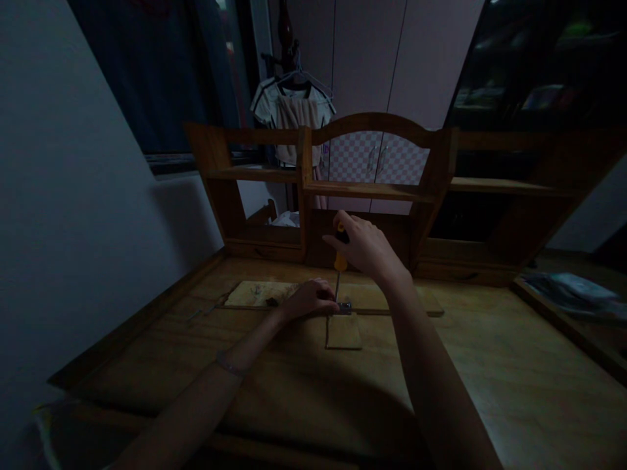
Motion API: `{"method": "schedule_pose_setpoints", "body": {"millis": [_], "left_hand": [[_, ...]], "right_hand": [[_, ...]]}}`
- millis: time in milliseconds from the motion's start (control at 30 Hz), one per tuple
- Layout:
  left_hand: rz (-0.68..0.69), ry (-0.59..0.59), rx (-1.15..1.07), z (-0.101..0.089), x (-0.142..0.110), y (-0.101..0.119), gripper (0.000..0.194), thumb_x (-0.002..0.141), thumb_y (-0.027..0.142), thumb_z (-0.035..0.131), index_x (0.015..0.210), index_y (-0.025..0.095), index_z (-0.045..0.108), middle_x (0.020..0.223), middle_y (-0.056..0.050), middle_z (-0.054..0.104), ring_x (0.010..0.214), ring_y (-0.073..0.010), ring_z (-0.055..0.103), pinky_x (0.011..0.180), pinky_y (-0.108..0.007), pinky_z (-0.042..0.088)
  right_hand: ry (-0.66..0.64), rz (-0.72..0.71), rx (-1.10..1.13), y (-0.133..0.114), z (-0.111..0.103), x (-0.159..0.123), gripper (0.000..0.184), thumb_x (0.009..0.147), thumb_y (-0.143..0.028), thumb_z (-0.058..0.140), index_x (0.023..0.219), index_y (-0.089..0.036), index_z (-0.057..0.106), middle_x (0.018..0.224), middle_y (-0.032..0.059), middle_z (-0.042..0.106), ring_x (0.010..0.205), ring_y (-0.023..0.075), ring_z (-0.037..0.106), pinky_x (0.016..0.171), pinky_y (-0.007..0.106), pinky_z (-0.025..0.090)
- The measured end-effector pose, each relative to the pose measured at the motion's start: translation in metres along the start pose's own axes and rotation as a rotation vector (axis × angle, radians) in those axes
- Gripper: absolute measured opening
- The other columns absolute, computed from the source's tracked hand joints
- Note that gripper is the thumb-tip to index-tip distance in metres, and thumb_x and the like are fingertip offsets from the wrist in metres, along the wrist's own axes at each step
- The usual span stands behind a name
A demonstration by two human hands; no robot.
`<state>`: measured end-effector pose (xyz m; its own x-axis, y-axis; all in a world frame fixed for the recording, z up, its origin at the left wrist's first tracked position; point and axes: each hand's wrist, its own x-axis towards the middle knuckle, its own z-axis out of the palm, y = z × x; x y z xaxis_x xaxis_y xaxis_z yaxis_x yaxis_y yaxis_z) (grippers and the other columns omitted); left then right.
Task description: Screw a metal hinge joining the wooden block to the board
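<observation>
My right hand (365, 245) is closed around the yellow and black handle of a screwdriver (340, 261). The screwdriver stands nearly upright, its shaft running down to a small metal hinge (345, 307). That hinge lies where a long wooden board (392, 300) meets a small square wooden piece (343, 331). Beside the screwdriver's tip, my left hand (313, 298) rests on the long board, with thumb and fingers brought together at the hinge's left edge. Whatever is between those fingertips is too small and dark to make out.
The wooden desk (490, 365) has a shelf unit (372, 189) along its back. A small dark object (272, 302) lies on the board's left part, near a thin tool-like item (200, 312). Plastic-wrapped things (573, 290) sit at the right. Clothes (296, 111) hang behind.
</observation>
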<state>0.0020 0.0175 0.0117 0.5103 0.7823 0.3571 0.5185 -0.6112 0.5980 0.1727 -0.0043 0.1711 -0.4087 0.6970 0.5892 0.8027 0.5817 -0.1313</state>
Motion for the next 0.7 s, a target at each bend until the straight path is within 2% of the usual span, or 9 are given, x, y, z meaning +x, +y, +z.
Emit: {"method": "schedule_pose_setpoints", "body": {"millis": [67, 167, 267, 400, 467, 567, 700], "left_hand": [[0.017, 0.001, 0.001, 0.0001, -0.0001, -0.0009, 0.025, 0.073, 0.041, 0.078, 0.076, 0.017, 0.072, 0.077, -0.001, 0.068, 0.074, -0.0145, 0.059, 0.068, -0.024, 0.039], [0.043, -0.011, 0.012, 0.0005, 0.0001, -0.0035, 0.026, 0.072, 0.04, 0.079, 0.077, 0.016, 0.071, 0.077, -0.001, 0.068, 0.075, -0.0148, 0.059, 0.07, -0.025, 0.039], [0.052, -0.03, 0.024, 0.0008, 0.0003, -0.0053, 0.026, 0.071, 0.04, 0.08, 0.08, 0.017, 0.071, 0.081, -0.001, 0.068, 0.078, -0.0156, 0.059, 0.073, -0.025, 0.04], [0.047, -0.045, 0.037, 0.0002, 0.0002, -0.0058, 0.027, 0.072, 0.041, 0.079, 0.082, 0.018, 0.071, 0.083, -0.001, 0.068, 0.08, -0.0159, 0.059, 0.075, -0.025, 0.041], [0.054, -0.059, 0.034, -0.0008, 0.0001, -0.0064, 0.024, 0.075, 0.04, 0.076, 0.083, 0.018, 0.071, 0.082, 0.0, 0.068, 0.08, -0.0153, 0.059, 0.075, -0.025, 0.041], [0.068, -0.08, 0.004, -0.0024, -0.0005, -0.0085, 0.015, 0.083, 0.032, 0.066, 0.086, 0.018, 0.072, 0.083, 0.0, 0.067, 0.08, -0.0142, 0.059, 0.075, -0.024, 0.042], [0.066, -0.076, -0.012, -0.0028, -0.0026, -0.0091, 0.014, 0.082, 0.022, 0.06, 0.088, 0.018, 0.072, 0.085, -0.001, 0.067, 0.082, -0.0149, 0.059, 0.077, -0.024, 0.043]], "right_hand": [[0.0, -0.022, 0.021, 0.0009, 0.0002, 0.0003, 0.022, 0.09, -0.034, 0.047, 0.108, -0.022, 0.05, 0.102, 0.0086, 0.062, 0.09, 0.0236, 0.06, 0.072, 0.033, 0.038], [0.007, -0.049, 0.07, 0.0004, -0.0017, -0.0008, 0.028, 0.085, -0.028, 0.048, 0.113, -0.022, 0.047, 0.111, 0.0095, 0.059, 0.094, 0.0236, 0.058, 0.075, 0.034, 0.039], [0.002, -0.03, 0.074, -0.0006, -0.0027, -0.002, 0.033, 0.083, -0.032, 0.05, 0.114, -0.021, 0.047, 0.113, 0.0107, 0.058, 0.094, 0.0254, 0.058, 0.074, 0.035, 0.04], [0.001, 0.031, 0.008, 0.0022, -0.0001, 0.0006, 0.032, 0.088, -0.04, 0.048, 0.113, -0.02, 0.05, 0.106, 0.0112, 0.062, 0.09, 0.0272, 0.06, 0.072, 0.037, 0.04], [0.011, 0.032, 0.004, 0.0045, 0.0011, 0.0027, 0.029, 0.09, -0.038, 0.047, 0.111, -0.02, 0.052, 0.104, 0.0111, 0.063, 0.092, 0.0268, 0.061, 0.074, 0.037, 0.04], [0.013, -0.014, 0.043, 0.006, 0.0007, 0.0036, 0.028, 0.088, -0.03, 0.049, 0.114, -0.02, 0.053, 0.111, 0.0112, 0.061, 0.099, 0.0256, 0.059, 0.079, 0.036, 0.041], [0.008, -0.018, 0.056, 0.004, -0.002, 0.0002, 0.036, 0.086, -0.03, 0.05, 0.121, -0.021, 0.05, 0.116, 0.0116, 0.058, 0.101, 0.0262, 0.059, 0.082, 0.037, 0.042]]}}
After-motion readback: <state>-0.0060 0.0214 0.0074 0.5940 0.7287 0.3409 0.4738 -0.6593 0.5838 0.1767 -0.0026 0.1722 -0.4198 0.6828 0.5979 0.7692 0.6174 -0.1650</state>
